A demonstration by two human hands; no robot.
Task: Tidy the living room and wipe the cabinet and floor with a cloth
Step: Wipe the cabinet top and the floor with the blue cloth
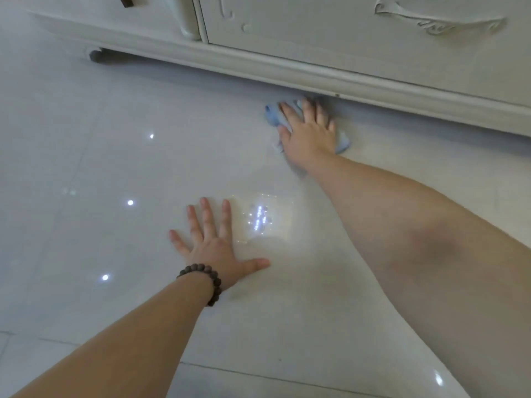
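Observation:
My right hand [309, 130] presses flat on a light blue cloth [273, 113] on the glossy white tiled floor [115, 168], right at the bottom edge of the white cabinet [344, 47]. Its fingertips reach the dark gap under the cabinet's base moulding. Most of the cloth is hidden under the hand; its ends stick out on the left and right. My left hand [214, 244] lies flat on the floor nearer to me, fingers spread, holding nothing. A dark beaded bracelet [205, 280] sits on its wrist.
The cabinet runs across the top of the view, with a carved drawer handle [436, 20] at upper right and a curved foot [96, 54] at upper left. Bright ceiling-light reflections dot the tiles. A tile joint [258, 372] crosses the floor close to me.

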